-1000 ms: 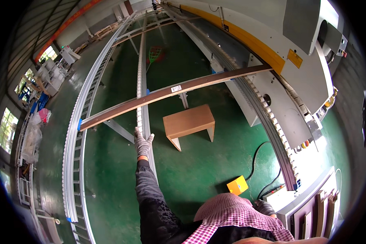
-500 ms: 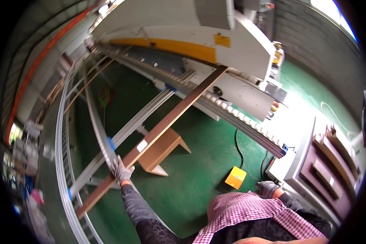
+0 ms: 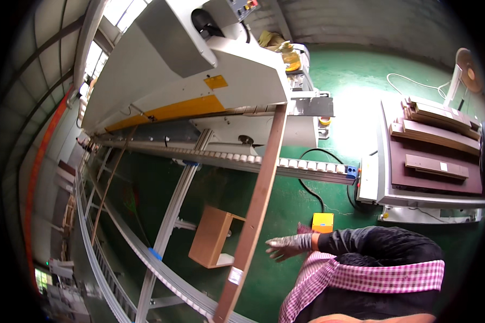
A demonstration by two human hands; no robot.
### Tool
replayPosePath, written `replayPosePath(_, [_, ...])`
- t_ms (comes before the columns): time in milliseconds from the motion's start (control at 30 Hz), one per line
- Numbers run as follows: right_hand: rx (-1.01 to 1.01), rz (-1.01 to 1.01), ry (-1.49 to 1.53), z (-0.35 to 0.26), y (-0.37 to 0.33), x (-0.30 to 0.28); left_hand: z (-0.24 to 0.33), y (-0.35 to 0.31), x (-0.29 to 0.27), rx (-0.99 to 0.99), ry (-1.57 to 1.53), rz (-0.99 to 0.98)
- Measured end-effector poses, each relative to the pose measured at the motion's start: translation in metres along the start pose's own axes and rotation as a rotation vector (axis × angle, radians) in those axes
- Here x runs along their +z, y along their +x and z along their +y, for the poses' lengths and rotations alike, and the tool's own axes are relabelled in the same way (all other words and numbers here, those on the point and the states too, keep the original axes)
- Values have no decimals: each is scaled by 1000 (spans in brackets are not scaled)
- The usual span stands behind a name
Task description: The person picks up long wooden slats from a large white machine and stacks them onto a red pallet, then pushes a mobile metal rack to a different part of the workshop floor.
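A long, narrow brown board [image 3: 252, 220] with a white label runs from the large white machine [image 3: 242, 70] down across the roller rail [image 3: 242, 158]. My right hand [image 3: 291, 246], in a grey glove, is just right of the board and apart from it. Its fingers are stretched out and hold nothing. My left hand is out of view. Below the board's left side, a brown open-sided box or stool [image 3: 210, 237] stands on the green floor.
A yellow foot-pedal box [image 3: 323, 222] with a black cable lies on the floor near my right arm. To the right, a table [image 3: 385, 161] carries several stacked brown boards [image 3: 442, 134]. A fan [image 3: 467, 70] stands beyond it. Curved metal rails [image 3: 118, 226] stretch along the left.
My left hand was on the board and is now out of view. My right hand has moved from low on the right toward the board, its fingers now extended. The view has turned right.
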State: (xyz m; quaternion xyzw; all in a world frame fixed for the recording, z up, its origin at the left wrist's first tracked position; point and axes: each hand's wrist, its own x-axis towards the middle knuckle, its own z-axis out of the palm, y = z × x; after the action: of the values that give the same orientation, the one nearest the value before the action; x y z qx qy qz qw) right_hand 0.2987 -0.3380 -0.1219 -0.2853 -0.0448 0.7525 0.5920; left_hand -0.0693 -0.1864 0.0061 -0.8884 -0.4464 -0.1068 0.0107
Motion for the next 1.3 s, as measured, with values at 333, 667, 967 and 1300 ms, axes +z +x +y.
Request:
replayPosePath(333, [-5, -337, 390, 23, -98, 35, 82, 34, -50, 214, -24, -203])
replayPosePath(667, [-1139, -249, -75, -130, -365, 62, 285, 142, -54, 857, -58, -320])
replayPosePath(967, [-1600, 692, 316, -92, -560, -97, 516, 174, -39, 1222, 16, -364])
replayPosePath(1300, [-1770, 1041, 632, -16, -834, -373, 704, 146, -16, 1272, 132, -338])
